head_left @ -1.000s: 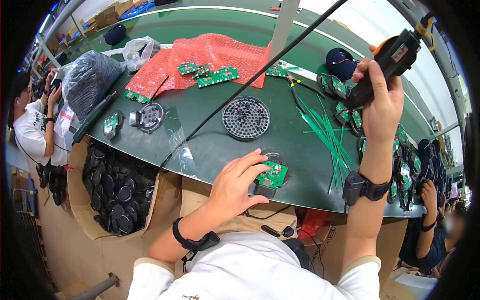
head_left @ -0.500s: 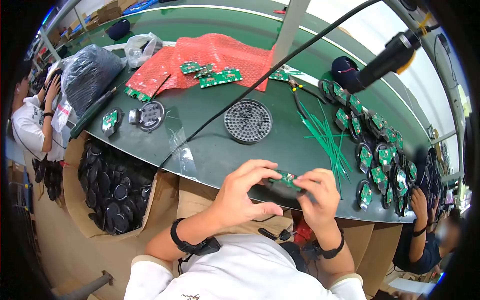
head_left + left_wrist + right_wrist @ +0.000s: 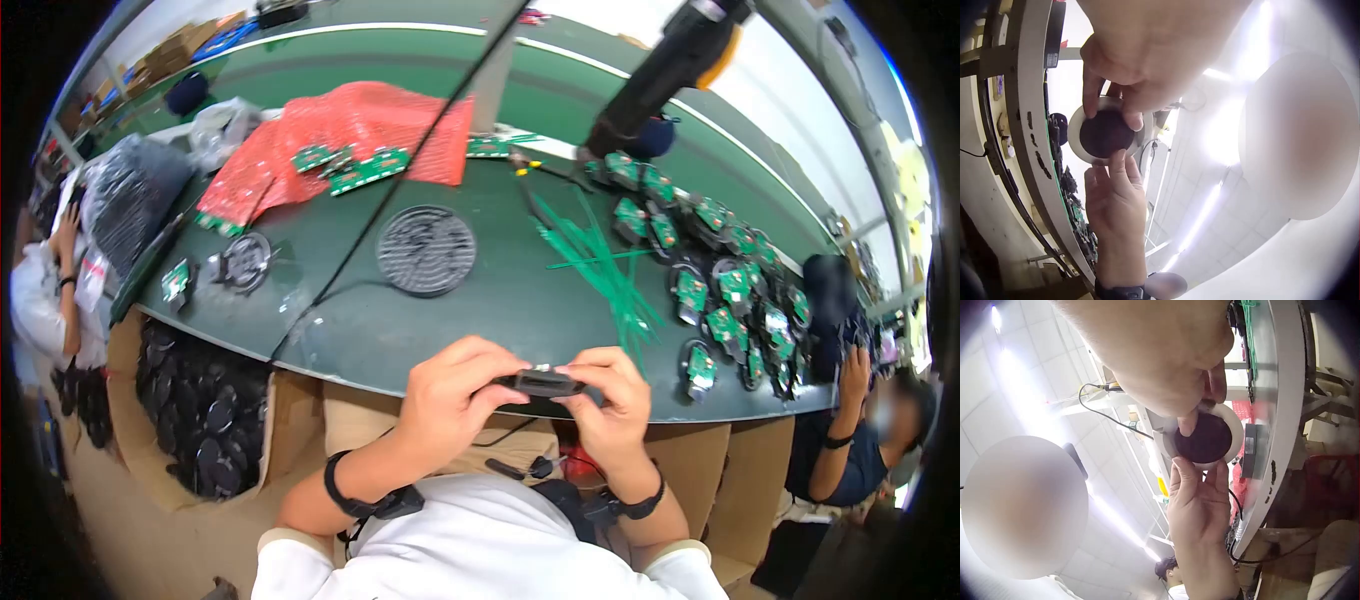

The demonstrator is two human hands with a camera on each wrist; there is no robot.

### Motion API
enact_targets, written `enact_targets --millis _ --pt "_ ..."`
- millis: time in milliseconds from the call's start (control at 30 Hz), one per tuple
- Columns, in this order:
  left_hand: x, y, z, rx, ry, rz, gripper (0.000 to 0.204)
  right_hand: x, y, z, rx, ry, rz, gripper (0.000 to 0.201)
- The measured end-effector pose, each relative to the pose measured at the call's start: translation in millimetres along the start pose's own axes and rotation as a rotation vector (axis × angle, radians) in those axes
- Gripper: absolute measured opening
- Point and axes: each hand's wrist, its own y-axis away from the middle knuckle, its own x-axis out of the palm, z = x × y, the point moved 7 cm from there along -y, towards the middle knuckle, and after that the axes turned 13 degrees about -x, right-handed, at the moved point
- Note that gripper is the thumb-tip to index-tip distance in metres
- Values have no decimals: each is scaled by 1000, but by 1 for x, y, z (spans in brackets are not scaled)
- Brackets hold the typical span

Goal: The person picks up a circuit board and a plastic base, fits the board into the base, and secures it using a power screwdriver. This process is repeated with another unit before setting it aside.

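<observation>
Both hands hold a round device [image 3: 543, 382] in front of the body, close over the table's front edge. The head view shows it nearly edge-on; in the left wrist view its dark disc face [image 3: 1107, 134] has a paler rim. My left hand [image 3: 447, 392] pinches one side between thumb and fingers. My right hand [image 3: 612, 408] pinches the opposite side the same way. From the right wrist view, the left hand's fingertips [image 3: 1184, 467] touch the rim. The green circuit board is mostly hidden in this pose.
An electric screwdriver [image 3: 660, 85] hangs over the back of the table. Green strips [image 3: 605, 275], pliers [image 3: 545, 168] and many board-bearing round devices [image 3: 730, 285] lie right. A round tray [image 3: 427, 250] stands centrally; red bubble wrap [image 3: 345, 115] lies behind. A cable crosses the table; a cardboard box [image 3: 122, 385] stands left.
My right hand has let go of the electric screwdriver, come down and taken hold of the device. The device has been lifted off the table and turned edge-on between both hands.
</observation>
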Motion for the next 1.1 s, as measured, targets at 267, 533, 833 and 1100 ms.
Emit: enact_targets --millis 267,533,833,1100 --pt "4 -4 12 -58 -242 -31 44 -155 28 -18 175 356 -508 24" --pt "5 -10 27 117 -404 -97 15 -470 136 -128 372 1449 -669 11" --pt "-3 -3 39 136 -365 -67 14 -522 144 -210 436 1425 -161 19" --pt "-59 22 28 91 -243 -99 14 -566 153 -233 525 1252 -226 29"
